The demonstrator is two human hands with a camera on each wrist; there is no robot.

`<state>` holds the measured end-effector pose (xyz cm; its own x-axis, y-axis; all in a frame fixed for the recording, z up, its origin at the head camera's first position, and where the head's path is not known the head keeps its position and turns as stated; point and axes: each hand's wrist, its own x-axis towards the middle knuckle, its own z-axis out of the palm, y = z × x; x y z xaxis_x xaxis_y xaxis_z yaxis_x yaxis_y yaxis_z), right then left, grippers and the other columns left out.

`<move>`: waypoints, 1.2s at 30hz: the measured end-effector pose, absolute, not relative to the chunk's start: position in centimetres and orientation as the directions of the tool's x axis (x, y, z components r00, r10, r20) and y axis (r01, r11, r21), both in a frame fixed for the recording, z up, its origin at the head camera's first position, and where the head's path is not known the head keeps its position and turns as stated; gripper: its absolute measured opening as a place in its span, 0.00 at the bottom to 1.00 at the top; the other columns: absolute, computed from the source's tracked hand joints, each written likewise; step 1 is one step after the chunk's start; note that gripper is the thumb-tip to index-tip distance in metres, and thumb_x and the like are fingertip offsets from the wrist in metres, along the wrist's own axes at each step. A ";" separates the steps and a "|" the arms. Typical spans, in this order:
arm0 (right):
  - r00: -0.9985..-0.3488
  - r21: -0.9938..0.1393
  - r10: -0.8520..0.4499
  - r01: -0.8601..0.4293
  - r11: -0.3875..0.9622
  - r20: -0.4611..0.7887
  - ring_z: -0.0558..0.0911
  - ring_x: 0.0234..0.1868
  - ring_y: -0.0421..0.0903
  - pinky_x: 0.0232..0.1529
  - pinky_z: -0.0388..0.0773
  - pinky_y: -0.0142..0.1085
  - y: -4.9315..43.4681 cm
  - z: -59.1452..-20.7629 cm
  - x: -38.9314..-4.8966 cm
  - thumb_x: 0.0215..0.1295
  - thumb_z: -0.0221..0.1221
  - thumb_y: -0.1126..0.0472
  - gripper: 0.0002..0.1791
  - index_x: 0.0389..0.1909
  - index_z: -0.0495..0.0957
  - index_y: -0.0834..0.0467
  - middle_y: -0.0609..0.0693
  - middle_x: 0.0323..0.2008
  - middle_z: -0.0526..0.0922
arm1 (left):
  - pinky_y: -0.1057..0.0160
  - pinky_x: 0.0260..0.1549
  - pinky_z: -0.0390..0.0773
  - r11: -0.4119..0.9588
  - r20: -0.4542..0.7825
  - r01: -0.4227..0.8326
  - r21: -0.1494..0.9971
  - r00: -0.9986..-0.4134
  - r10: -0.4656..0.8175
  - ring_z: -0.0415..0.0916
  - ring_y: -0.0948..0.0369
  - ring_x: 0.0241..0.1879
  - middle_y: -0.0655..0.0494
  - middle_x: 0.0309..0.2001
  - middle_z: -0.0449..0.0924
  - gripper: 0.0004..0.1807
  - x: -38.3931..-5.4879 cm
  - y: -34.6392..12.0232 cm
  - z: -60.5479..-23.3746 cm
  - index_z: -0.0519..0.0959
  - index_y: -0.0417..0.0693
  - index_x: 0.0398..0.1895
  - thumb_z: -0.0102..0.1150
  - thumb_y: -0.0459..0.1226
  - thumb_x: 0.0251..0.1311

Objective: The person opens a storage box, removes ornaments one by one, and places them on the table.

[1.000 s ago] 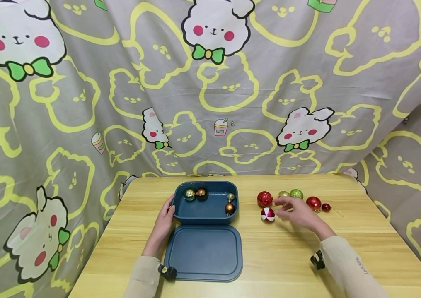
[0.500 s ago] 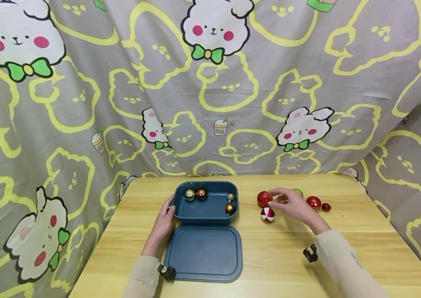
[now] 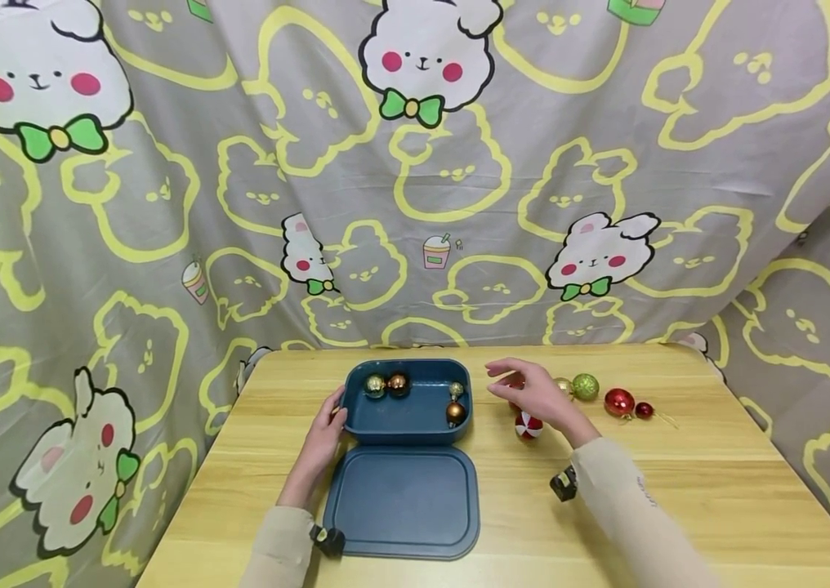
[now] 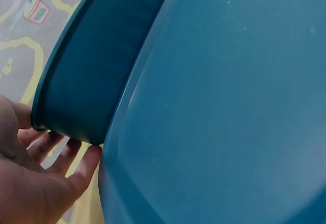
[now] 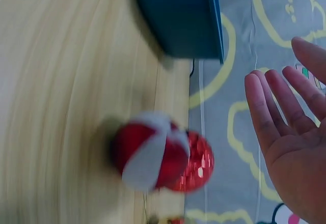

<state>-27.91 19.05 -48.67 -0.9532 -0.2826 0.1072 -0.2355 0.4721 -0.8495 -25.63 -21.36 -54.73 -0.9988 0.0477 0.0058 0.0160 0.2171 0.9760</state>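
Observation:
Resting against the left end of the blue plastic container (image 3: 406,437) is my left hand (image 3: 323,429). The left wrist view shows its fingers extended to the outer wall and one at the rim. Inside the container are a gold ball (image 3: 374,385), a brown ball (image 3: 398,385) and a copper ball with a small gold one (image 3: 455,408). My right hand (image 3: 536,396), holding nothing, hovers right of the container with fingers loosely extended. Below it lie a red-and-white striped ball (image 5: 147,152) and a glittery red ball (image 5: 201,163), mostly hidden by the hand in the head view.
The flat blue lid (image 3: 402,502) lies directly in front of the container. Farther right are a green ball (image 3: 586,387), a partly covered gold ball (image 3: 565,385), a shiny red ball (image 3: 618,402) and a smaller red one (image 3: 644,410). A patterned curtain (image 3: 459,204) hangs behind the table.
My right hand has moved left, from near the gold and green balls to over the glittery red ball, uncovering the green one. My left hand and the container stay put.

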 end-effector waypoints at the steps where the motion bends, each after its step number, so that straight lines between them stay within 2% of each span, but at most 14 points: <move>1: -0.953 -0.852 -0.282 -0.235 0.468 0.108 0.85 0.54 0.51 0.49 0.86 0.46 18.5 -48.7 -28.1 0.72 0.66 0.54 0.22 0.64 0.80 0.51 0.54 0.61 0.83 | 0.34 0.73 0.60 0.216 0.006 0.016 0.976 -0.999 0.047 0.55 0.37 0.77 0.34 0.80 0.52 0.28 -25.6 -21.4 -54.8 0.53 0.47 0.83 0.36 0.35 0.84; 6: -0.950 -0.878 -0.292 -0.230 0.420 0.110 0.84 0.56 0.53 0.54 0.84 0.46 15.8 -48.9 -28.9 0.72 0.65 0.55 0.22 0.65 0.80 0.51 0.55 0.63 0.82 | 0.35 0.73 0.60 0.226 -0.007 0.002 0.974 -0.999 0.039 0.57 0.37 0.76 0.34 0.79 0.54 0.28 -25.5 -21.3 -54.9 0.54 0.48 0.83 0.37 0.34 0.83; 12: -0.942 -0.906 -0.311 -0.235 0.352 0.123 0.84 0.55 0.53 0.52 0.84 0.46 12.4 -49.2 -29.6 0.72 0.66 0.55 0.22 0.64 0.80 0.53 0.59 0.62 0.82 | 0.35 0.72 0.62 0.250 -0.005 0.006 0.968 -0.999 0.042 0.59 0.37 0.75 0.33 0.78 0.54 0.28 -25.3 -21.2 -54.9 0.53 0.48 0.83 0.37 0.35 0.83; 17: -0.935 -0.914 -0.333 -0.239 0.329 0.125 0.85 0.54 0.51 0.53 0.84 0.44 9.6 -49.6 -30.0 0.72 0.65 0.56 0.22 0.64 0.79 0.56 0.60 0.62 0.82 | 0.35 0.72 0.63 0.234 -0.018 -0.010 0.972 -0.999 0.031 0.59 0.37 0.75 0.34 0.79 0.54 0.29 -25.0 -21.4 -55.1 0.53 0.48 0.83 0.38 0.35 0.83; 23: -0.942 -0.918 -0.321 -0.214 0.333 0.103 0.84 0.55 0.53 0.55 0.83 0.48 7.7 -50.3 -31.1 0.72 0.65 0.56 0.25 0.67 0.78 0.59 0.58 0.61 0.83 | 0.35 0.71 0.64 0.233 -0.013 -0.005 0.972 -0.999 0.035 0.60 0.37 0.74 0.33 0.78 0.56 0.29 -25.2 -21.1 -55.0 0.54 0.48 0.83 0.38 0.35 0.83; 30: -0.943 -0.930 -0.325 -0.183 0.320 0.074 0.84 0.52 0.52 0.50 0.85 0.43 5.1 -50.8 -32.0 0.72 0.65 0.57 0.24 0.66 0.77 0.60 0.59 0.61 0.82 | 0.35 0.71 0.65 0.250 0.003 0.012 0.968 -0.999 0.035 0.61 0.37 0.73 0.33 0.78 0.56 0.28 -25.5 -21.0 -55.2 0.54 0.48 0.83 0.37 0.34 0.83; 36: -0.947 -0.948 -0.316 -0.156 0.279 0.063 0.85 0.51 0.52 0.48 0.85 0.43 3.0 -51.6 -32.6 0.72 0.65 0.60 0.23 0.65 0.78 0.61 0.62 0.60 0.81 | 0.35 0.71 0.64 0.253 -0.011 -0.006 0.968 -1.000 0.017 0.61 0.38 0.74 0.35 0.78 0.57 0.28 -25.4 -21.0 -55.1 0.54 0.51 0.83 0.38 0.36 0.84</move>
